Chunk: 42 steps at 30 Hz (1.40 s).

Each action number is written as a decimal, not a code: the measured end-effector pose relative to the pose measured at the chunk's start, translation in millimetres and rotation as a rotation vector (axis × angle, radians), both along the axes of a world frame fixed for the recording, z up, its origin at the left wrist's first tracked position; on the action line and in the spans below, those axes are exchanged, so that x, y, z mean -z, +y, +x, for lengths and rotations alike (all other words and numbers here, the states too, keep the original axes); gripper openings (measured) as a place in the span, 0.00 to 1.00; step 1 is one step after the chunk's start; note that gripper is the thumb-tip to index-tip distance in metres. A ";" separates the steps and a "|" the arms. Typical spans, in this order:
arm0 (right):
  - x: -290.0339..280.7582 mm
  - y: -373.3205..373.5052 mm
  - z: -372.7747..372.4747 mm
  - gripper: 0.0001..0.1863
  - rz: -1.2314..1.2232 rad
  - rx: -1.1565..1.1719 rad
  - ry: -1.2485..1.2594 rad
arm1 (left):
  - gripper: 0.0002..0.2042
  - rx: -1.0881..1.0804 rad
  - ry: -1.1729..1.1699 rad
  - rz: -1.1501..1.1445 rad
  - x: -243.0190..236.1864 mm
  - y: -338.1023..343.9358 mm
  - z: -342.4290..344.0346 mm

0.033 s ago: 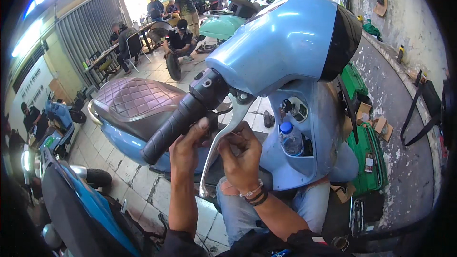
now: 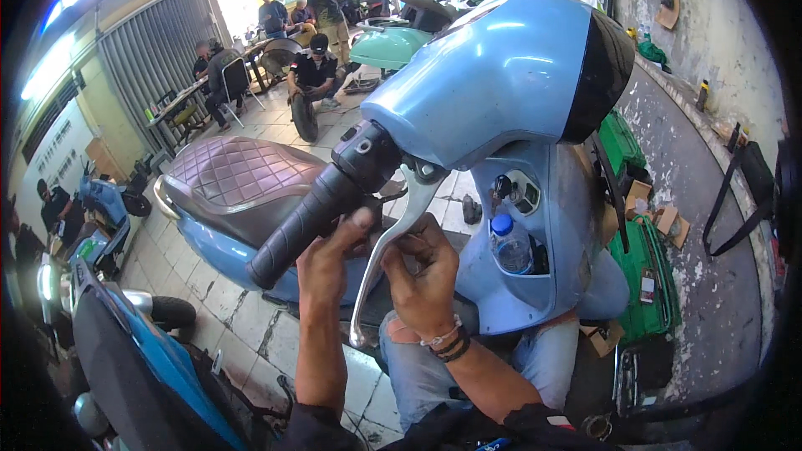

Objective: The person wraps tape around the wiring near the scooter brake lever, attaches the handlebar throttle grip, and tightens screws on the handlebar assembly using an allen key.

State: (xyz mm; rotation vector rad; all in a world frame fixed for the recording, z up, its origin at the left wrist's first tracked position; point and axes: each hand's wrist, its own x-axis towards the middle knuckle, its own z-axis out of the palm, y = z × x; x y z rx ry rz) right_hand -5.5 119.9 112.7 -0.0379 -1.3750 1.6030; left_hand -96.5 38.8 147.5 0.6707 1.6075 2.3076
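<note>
1. Pale floor tiles [image 2: 242, 309] lie under the blue scooter [image 2: 476, 83].
2. Its silver lever [image 2: 368, 284] hangs beside the black handlebar grip [image 2: 301, 225], between our hands.
3. Our left hand [image 2: 326, 263] is by the grip, thumb raised; its other fingers' state we cannot tell.
4. Our right hand [image 2: 424, 280] bunches thumb and fingers together by the lever; what they hold, we cannot tell.
5. Farther out, a bottle [image 2: 511, 252] sits in the front pocket.

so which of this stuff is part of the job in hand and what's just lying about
Seemingly part of the job:
silver handlebar lever
light-blue scooter that carries it

Probably just lying about:
blue-capped clear bottle, in the scooter's front pocket
black strapped bag, far right
brown cardboard pieces
</note>
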 end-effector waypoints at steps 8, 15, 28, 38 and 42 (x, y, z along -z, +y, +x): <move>3.3 3.1 -7.7 0.11 0.082 0.029 -0.064 | 0.10 -0.161 0.168 -0.087 -7.9 7.9 6.6; 5.3 8.6 -16.1 0.16 -0.082 -0.160 0.091 | 0.10 -0.029 0.145 0.037 -1.4 6.0 0.7; 9.6 13.6 -16.4 0.13 -0.081 -0.205 0.006 | 0.18 -0.102 0.220 -0.005 2.1 1.2 3.9; 5.4 13.8 -14.5 0.14 -0.058 -0.197 -0.008 | 0.18 -0.147 0.318 0.015 7.5 -2.4 -0.5; 7.1 12.8 -16.0 0.13 -0.074 -0.196 -0.019 | 0.17 -0.116 0.317 0.029 11.0 -3.3 -6.2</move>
